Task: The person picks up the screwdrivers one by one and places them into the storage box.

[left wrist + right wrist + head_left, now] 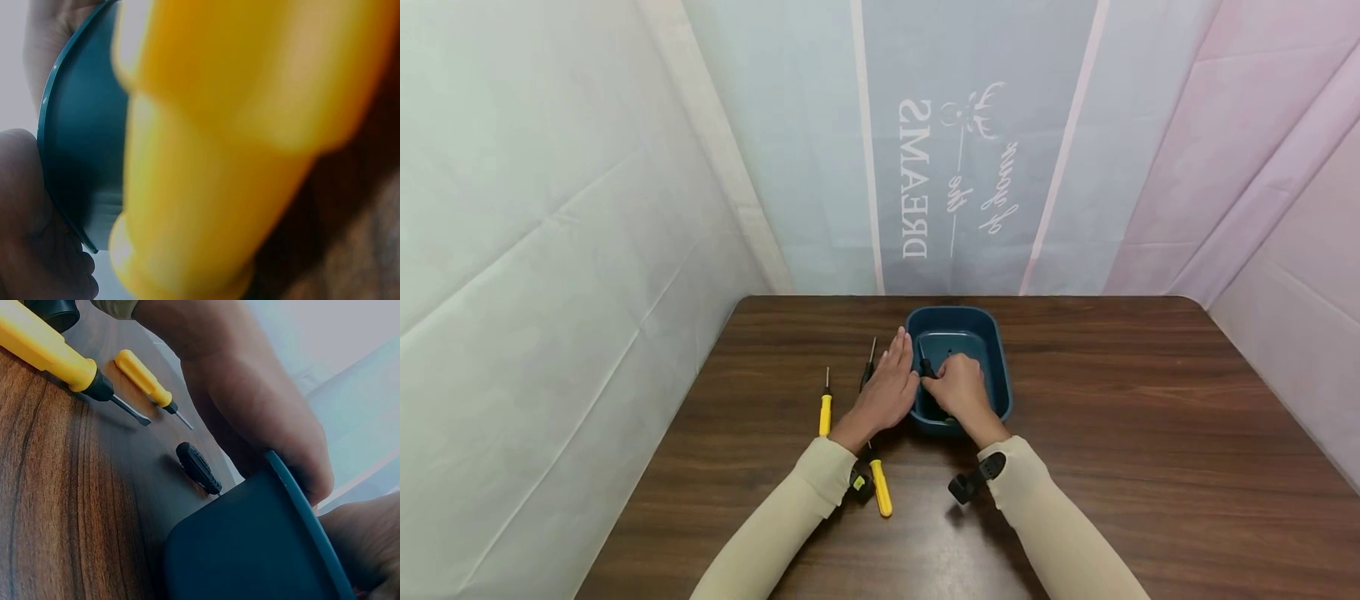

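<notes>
A dark blue plastic tub stands near the table's back edge. My right hand reaches down inside it, fingers curled around a black-handled screwdriver whose shaft points away from me. Along the tub's left rim lies my left hand, its fingers straight and touching the rim. In the right wrist view that hand leans over the wall of the tub. What else lies in the tub under my right hand is mostly hidden.
Left of the tub, a yellow screwdriver and a black-handled one lie on the wooden table. Another yellow screwdriver is nearer, beside my left wrist; its blurred handle fills the left wrist view. Fabric walls surround the table.
</notes>
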A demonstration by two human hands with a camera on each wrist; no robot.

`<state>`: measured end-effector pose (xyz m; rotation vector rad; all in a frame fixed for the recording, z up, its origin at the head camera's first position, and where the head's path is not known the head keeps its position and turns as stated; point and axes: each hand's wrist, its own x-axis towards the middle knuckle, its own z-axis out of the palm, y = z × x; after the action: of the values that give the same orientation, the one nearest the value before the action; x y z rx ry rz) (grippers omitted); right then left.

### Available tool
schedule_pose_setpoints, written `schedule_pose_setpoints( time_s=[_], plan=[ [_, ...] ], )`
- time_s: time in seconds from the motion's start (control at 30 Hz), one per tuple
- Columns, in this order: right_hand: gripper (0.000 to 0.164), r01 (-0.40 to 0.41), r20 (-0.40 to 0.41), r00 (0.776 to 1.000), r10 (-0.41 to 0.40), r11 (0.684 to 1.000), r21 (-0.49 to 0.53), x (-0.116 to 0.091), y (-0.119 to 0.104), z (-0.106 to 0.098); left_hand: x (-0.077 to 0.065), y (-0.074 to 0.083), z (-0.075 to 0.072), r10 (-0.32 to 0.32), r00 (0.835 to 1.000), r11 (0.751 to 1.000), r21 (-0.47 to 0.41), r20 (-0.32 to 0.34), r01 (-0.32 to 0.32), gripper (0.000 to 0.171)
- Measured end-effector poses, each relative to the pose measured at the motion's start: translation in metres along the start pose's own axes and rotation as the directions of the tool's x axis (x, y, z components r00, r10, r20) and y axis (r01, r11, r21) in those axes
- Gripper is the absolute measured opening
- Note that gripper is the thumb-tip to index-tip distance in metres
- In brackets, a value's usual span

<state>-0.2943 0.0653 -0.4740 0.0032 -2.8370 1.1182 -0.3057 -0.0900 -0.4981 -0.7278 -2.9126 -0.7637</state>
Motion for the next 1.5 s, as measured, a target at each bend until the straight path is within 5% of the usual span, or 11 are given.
schedule_pose_setpoints(
  time_s=[0.8, 1.5],
  plan=[
    [0.04, -0.025, 0.004, 1.0, 0.025, 0.999, -0.037, 0.009, -0.004, 0.004, 0.006, -0.002, -0.006, 0.005, 1.0, 1.0, -0.014, 0.019, -0.005, 0.062],
    [0.041, -0.01, 0.089, 0.996, 0.018, 0.996, -0.089, 0.015, -0.011, 0.005, 0.009, -0.003, -0.013, 0.008, 0.999, 0.999, -0.034, 0.037, -0.007, 0.064]
  ],
)
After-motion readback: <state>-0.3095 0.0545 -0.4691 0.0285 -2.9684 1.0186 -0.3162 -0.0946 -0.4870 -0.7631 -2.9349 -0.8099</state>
